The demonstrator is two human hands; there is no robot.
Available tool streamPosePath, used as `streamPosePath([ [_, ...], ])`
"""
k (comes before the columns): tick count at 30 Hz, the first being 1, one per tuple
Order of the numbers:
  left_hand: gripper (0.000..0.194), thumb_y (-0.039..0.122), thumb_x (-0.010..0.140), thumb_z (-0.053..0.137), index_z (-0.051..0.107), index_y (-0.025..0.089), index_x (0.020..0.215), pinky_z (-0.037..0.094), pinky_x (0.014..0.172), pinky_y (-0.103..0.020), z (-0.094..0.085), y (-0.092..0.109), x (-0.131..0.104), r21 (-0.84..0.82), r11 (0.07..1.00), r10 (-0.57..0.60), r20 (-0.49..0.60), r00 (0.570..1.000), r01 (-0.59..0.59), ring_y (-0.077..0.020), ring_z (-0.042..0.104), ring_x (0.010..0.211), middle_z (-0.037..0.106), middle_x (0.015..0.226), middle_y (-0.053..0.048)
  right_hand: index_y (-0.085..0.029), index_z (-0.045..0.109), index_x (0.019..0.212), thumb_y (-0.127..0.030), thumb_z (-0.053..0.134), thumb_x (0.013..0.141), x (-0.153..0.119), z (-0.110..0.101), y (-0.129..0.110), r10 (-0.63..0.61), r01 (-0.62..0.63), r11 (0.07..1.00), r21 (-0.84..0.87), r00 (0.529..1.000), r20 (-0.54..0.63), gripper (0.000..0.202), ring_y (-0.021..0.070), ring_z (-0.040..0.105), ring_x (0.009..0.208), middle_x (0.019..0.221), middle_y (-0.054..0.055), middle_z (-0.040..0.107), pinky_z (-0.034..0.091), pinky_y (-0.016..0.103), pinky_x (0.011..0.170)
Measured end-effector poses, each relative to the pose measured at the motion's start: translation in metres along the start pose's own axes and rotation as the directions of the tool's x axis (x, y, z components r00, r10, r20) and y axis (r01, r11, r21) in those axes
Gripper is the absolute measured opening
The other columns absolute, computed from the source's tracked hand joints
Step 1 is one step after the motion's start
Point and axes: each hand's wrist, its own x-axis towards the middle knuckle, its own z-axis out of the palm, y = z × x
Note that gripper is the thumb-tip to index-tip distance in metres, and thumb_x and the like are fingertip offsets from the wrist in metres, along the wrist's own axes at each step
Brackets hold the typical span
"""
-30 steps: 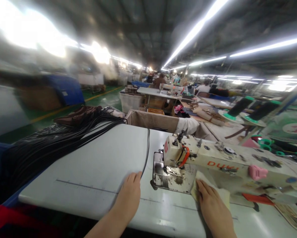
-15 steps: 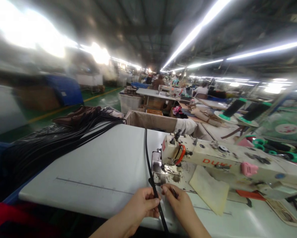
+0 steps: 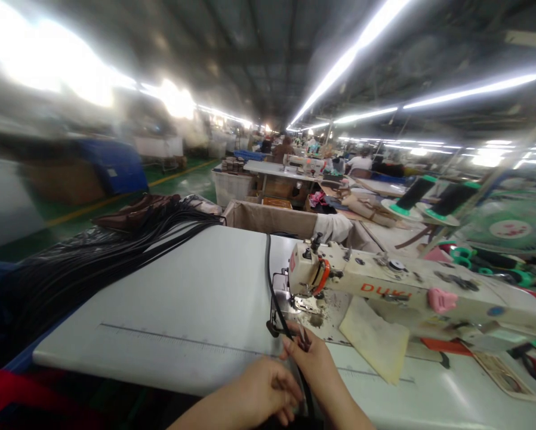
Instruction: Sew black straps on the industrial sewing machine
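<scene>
Black strap (image 3: 272,286) pinched in right hand (image 3: 315,364), apparently also between left hand (image 3: 268,394) fingers.

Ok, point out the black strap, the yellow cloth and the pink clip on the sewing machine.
black strap (image 3: 268,269), head view, bare stretch on the table.
yellow cloth (image 3: 374,337), head view, its middle.
pink clip (image 3: 442,299), head view, its body on the machine arm.

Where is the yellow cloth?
In the head view, the yellow cloth lies flat on the white table, right of both hands, in front of the sewing machine.
</scene>
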Motion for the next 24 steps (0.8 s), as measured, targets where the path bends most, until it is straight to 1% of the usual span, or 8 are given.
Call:
streamPosePath([
  [5,0.04,0.046,0.07,0.08,0.072,0.014,0.092,0.055,0.077,-0.035,-0.028,0.023,0.011,-0.123,0.986,0.068,-0.347,0.935,-0.117,-0.0202,0.069,0.08,0.073,0.092,-0.009,-0.019,0.072,0.095,-0.065,0.072,0.077,-0.008,-0.015,0.005,-0.016,0.016,0.998,-0.054,1.0,0.012,0.049,0.0218,0.061,0.067,0.065,0.001,0.067,0.046,0.033,0.07],
  [9,0.046,0.036,0.077,0.085,0.071,0.011,0.113,0.053,0.089,-0.031,-0.035,0.045,0.02,-0.337,0.91,0.133,-0.318,0.939,-0.243,-0.0211,0.07,0.1,0.075,0.11,-0.014,-0.021,0.074,0.084,-0.059,0.06,0.088,-0.014,-0.026,0.001,-0.031,0.05,0.975,-0.216,0.995,0.09,0.042,0.0215,0.06,0.068,0.065,0.001,0.065,0.045,0.032,0.072],
  [12,0.025,0.019,0.081,0.082,0.073,0.009,0.103,0.054,0.086,-0.028,-0.048,0.064,0.019,-0.53,0.779,0.144,-0.37,0.918,-0.336,-0.0168,0.07,0.089,0.074,0.096,-0.011,-0.021,0.077,0.085,-0.056,0.057,0.088,-0.015,-0.036,0.001,0.011,0.016,0.958,-0.287,0.996,0.09,0.04,0.0206,0.058,0.064,0.064,0.001,0.064,0.044,0.032,0.068],
  [14,0.009,0.011,0.087,0.074,0.073,0.013,0.096,0.055,0.084,-0.025,-0.065,0.076,0.014,-0.561,0.723,0.132,-0.46,0.878,-0.403,-0.0118,0.068,0.081,0.071,0.087,-0.005,-0.021,0.079,0.091,-0.053,0.058,0.087,-0.016,-0.043,0.001,0.036,0.0,0.95,-0.313,0.993,0.109,0.039,0.0203,0.057,0.063,0.067,0.001,0.066,0.044,0.032,0.065],
  [16,0.01,0.01,0.094,0.065,0.071,0.017,0.091,0.054,0.083,-0.022,-0.083,0.084,0.007,-0.541,0.716,0.139,-0.509,0.849,-0.441,-0.0081,0.067,0.079,0.069,0.085,0.0,-0.022,0.081,0.097,-0.051,0.058,0.087,-0.017,-0.049,0.001,0.032,0.015,0.951,-0.307,0.989,0.147,0.038,0.0206,0.057,0.066,0.075,0.003,0.07,0.045,0.032,0.066],
  [20,0.012,0.006,0.093,0.064,0.072,0.012,0.088,0.056,0.078,-0.023,-0.098,0.082,-0.003,-0.503,0.801,0.046,-0.487,0.872,-0.323,-0.0113,0.068,0.077,0.072,0.086,-0.006,-0.022,0.082,0.109,-0.05,0.06,0.088,-0.018,-0.05,-0.004,-0.002,0.041,0.978,-0.205,0.983,0.186,0.041,0.0195,0.056,0.069,0.086,0.004,0.073,0.046,0.031,0.068],
  [22,0.006,0.011,0.091,0.07,0.074,0.006,0.09,0.058,0.08,-0.029,-0.09,0.074,-0.004,-0.488,0.853,-0.033,-0.407,0.913,-0.186,-0.0183,0.072,0.082,0.075,0.093,-0.016,-0.022,0.081,0.112,-0.049,0.061,0.089,-0.017,-0.046,-0.006,-0.01,0.047,0.985,-0.163,0.976,0.218,0.041,0.0187,0.056,0.069,0.086,0.004,0.073,0.047,0.031,0.069],
  [24,0.018,0.021,0.09,0.076,0.075,0.005,0.098,0.058,0.082,-0.032,-0.076,0.066,-0.002,-0.465,0.881,-0.05,-0.27,0.962,-0.085,-0.0229,0.073,0.09,0.075,0.104,-0.022,-0.024,0.081,0.112,-0.049,0.062,0.089,-0.017,-0.042,-0.008,-0.027,0.066,0.986,-0.154,0.969,0.246,0.039,0.0189,0.057,0.071,0.087,0.004,0.073,0.047,0.03,0.069],
])
